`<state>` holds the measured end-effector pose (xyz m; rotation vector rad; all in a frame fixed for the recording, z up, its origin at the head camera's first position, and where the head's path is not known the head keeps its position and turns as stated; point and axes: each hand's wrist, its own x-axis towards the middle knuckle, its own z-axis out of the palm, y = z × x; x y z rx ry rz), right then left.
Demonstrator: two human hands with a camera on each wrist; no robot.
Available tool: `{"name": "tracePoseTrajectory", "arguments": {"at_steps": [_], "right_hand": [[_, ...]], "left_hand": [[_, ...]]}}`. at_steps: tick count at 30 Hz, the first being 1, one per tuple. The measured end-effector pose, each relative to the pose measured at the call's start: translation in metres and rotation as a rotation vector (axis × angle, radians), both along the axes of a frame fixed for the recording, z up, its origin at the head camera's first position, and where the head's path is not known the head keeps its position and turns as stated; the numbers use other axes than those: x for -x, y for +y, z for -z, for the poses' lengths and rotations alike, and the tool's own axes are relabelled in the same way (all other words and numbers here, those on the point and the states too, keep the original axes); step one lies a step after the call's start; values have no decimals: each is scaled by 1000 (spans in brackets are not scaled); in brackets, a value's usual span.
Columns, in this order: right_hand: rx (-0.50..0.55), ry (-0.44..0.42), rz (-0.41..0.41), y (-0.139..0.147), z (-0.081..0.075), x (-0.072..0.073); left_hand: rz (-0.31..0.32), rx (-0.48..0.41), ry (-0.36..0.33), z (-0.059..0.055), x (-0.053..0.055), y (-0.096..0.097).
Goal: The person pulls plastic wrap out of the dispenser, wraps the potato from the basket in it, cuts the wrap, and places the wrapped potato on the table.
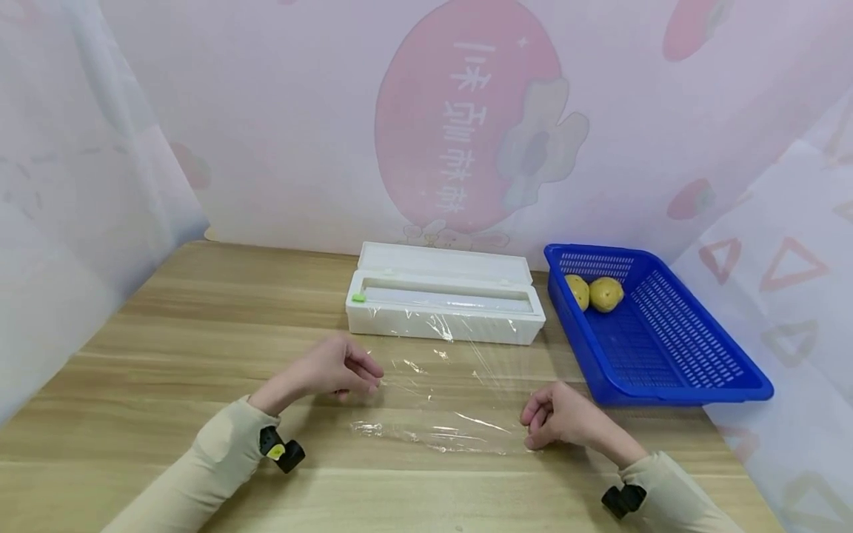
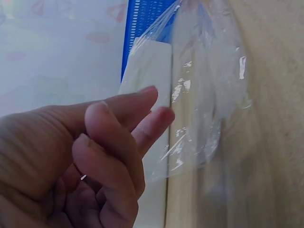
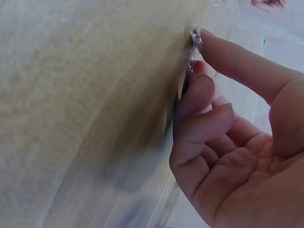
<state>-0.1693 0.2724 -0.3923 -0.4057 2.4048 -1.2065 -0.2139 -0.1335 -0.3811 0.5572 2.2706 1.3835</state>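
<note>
A sheet of clear plastic wrap [image 1: 440, 400] stretches toward me from a white wrap dispenser box [image 1: 446, 326], whose lid stands up at the back. At the sheet's near right corner, my right hand [image 1: 566, 418] pinches the gathered edge; the right wrist view shows the wrap [image 3: 196, 39] bunched at the thumb and forefinger tips. My left hand [image 1: 336, 366] is at the sheet's left side, fingers loosely bent. In the left wrist view, a gap shows between its thumb and forefinger, with the wrap [image 2: 209, 95] hanging just beyond the fingertips.
To the right stands a blue plastic basket [image 1: 673, 396] with two yellow potato-like items [image 1: 606, 295] in its far left corner. A small green slider [image 1: 358, 297] sits at the box's left end. Everything rests on a wooden table [image 1: 200, 333] before a printed curtain [image 1: 280, 126].
</note>
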Motion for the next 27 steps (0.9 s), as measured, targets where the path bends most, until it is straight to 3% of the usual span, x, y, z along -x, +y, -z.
{"name": "tracePoseTrajectory", "arguments": {"at_steps": [8,19,27], "right_hand": [[1,8,2,0,0,-1],[-33,74,-25,1,-8,-9],[-54,171,40,4,-24,-12]], "left_hand": [[-34,20,-5,14,-4,8],[-29,60,39,15,-5,10],[-51,84,64,15,-9,12]]}}
